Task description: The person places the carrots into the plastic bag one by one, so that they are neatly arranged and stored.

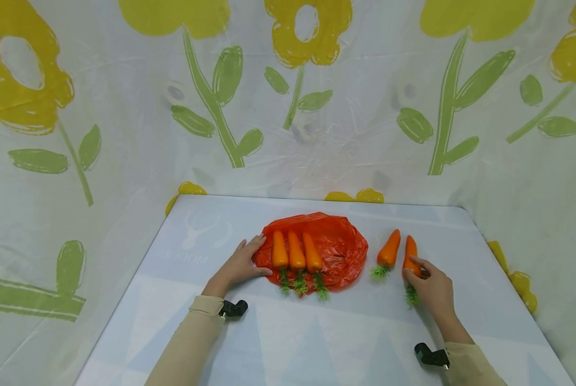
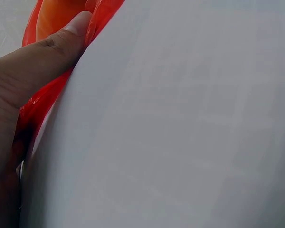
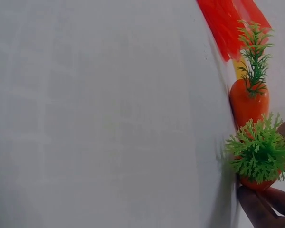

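A red plastic bag (image 1: 343, 252) lies spread on the table, with three orange toy carrots (image 1: 295, 252) side by side on it, green tops toward me. My left hand (image 1: 240, 265) rests at the bag's left edge, fingers and thumb spread. In the left wrist view its thumb (image 2: 52, 54) lies against the red plastic beside an orange carrot (image 2: 57, 16); the other fingers are mostly hidden. To the right of the bag, my right hand (image 1: 433, 287) grips a carrot (image 1: 411, 249) between thumb and fingers. Another carrot (image 1: 389, 249) lies just left of it, untouched.
The white table (image 1: 346, 343) has pale blue triangles and a faint deer-head print at its far left. A flower-patterned curtain (image 1: 346, 145) hangs behind and on both sides. A small black camera mount (image 1: 430, 355) juts from the right wrist.
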Tool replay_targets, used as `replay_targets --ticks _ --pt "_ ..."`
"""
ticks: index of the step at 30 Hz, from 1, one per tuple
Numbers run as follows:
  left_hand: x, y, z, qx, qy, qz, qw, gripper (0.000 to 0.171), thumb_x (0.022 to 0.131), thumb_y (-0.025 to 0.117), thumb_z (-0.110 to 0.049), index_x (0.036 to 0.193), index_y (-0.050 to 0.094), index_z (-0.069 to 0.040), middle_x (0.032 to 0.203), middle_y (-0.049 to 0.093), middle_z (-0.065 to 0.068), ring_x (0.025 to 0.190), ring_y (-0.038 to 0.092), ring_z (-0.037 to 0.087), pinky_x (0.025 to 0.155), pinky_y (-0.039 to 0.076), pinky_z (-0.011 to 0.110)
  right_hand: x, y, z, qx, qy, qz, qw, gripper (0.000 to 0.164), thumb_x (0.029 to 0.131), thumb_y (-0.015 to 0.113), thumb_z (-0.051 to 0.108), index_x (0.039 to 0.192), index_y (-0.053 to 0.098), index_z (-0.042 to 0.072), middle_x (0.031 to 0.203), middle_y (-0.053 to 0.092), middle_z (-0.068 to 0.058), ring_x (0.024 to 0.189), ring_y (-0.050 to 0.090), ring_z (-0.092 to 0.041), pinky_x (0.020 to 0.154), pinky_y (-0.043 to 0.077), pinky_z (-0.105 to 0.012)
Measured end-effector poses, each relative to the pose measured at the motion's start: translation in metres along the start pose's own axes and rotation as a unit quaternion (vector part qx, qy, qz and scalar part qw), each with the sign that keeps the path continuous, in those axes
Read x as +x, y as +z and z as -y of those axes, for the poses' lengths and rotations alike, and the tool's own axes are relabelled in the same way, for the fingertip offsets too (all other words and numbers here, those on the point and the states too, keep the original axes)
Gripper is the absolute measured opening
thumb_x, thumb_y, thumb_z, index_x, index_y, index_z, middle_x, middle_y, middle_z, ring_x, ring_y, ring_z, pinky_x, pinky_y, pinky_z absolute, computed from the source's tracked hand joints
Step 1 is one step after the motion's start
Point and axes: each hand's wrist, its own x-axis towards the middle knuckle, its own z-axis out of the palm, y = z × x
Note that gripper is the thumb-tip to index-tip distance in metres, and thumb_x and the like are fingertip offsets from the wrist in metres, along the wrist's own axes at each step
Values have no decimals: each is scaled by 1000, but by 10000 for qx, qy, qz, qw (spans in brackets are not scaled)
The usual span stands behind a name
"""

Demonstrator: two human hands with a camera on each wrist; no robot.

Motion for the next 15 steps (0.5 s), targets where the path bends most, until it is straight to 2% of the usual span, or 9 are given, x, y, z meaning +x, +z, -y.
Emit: replay_targets --ticks 7,11,13,15 --pt "1 0 1 9 28 -10 10000 106 81 83 -49 161 28 -7 167 26 11 155 19 28 127 3 48 0 -2 -3 344 83 14 9994 55 99 65 38 145 58 7 138 58 -29 120 60 -44 100 51 -56" --pt "1 0 1 12 5 13 10000 107 81 83 -50 161 28 -8 167 25 10 155 18 27 127 1 46 0 -3 -4 455 107 -15 9989 55 100 65 38 145 58 8 137 60 -28 121 61 -44 100 50 -56" --pt "1 0 2 13 28 9 10000 106 81 83 -49 161 28 -7 167 26 11 155 18 27 127 1 47 0 -3 -3 496 110 -50 9987 54 99 65 37 144 58 8 136 60 -27 120 61 -43 100 51 -54" --pt "1 0 2 13 37 3 10000 106 81 84 -49 161 28 -7 167 26 11 155 18 27 127 2 47 0 -4 -3 498 120 -84 9987 54 99 66 37 144 59 9 136 61 -26 120 62 -42 96 55 -45"
